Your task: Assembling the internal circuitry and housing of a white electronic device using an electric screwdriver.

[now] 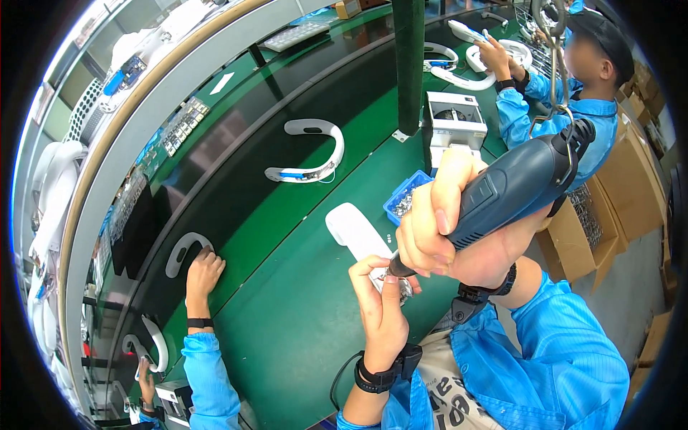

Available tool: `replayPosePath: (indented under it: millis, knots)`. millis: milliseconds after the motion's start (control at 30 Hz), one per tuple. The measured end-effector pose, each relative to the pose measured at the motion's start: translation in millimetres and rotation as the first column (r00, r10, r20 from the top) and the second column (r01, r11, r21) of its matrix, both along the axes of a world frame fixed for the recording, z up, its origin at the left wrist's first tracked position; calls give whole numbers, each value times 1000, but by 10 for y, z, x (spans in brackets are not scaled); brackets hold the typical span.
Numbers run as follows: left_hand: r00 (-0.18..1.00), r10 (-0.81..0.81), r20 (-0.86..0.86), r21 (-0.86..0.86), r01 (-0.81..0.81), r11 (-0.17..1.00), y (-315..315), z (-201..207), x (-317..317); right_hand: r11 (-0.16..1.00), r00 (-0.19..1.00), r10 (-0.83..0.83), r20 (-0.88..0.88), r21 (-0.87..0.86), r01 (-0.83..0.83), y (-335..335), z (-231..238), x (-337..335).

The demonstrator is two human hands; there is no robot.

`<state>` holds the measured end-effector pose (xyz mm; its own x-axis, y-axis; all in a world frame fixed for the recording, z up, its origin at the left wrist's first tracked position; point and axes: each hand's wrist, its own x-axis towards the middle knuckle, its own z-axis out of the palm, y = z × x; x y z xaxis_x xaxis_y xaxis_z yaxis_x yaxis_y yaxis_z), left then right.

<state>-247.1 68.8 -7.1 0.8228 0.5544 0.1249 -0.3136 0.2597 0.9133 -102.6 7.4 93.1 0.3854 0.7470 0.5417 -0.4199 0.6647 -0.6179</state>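
Observation:
My right hand (430,226) is wrapped around a dark blue-grey electric screwdriver (512,185), which hangs from a metal hook above. The bit end points down and left at a white curved plastic housing (352,228). Pinched between the thumb and fingers of my left hand (383,308), that housing sits just above the green table (308,322). The screwdriver's tip meets it close to my left fingertips, and what lies under the tip is mostly hidden. Beside the housing stands a blue bin (391,209) of small metal screws (405,202).
A white box-shaped machine (455,123) stands beyond the bin, near a dark green post (408,64). On the dark belt (247,168) lies a white U-shaped housing (333,147). A co-worker's hand (206,272) touches another at left; a person (595,93) works at right.

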Motion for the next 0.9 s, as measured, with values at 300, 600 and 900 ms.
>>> replayPosePath:
  millis: [300,600,900]
  knots:
    - [1000,5,15,11,-5,1000,-4,-34,-6,999,999,-29,25,19,28,14,-30,-39]
    - [999,33,-6,-11,-33,999,0,-8,-23,998,996,-68,58,19,67,39,-5,-68]
    - [999,-36,14,-66,37,997,53,-9,-82,989,990,-137,-25,57,139,21,41,-8]
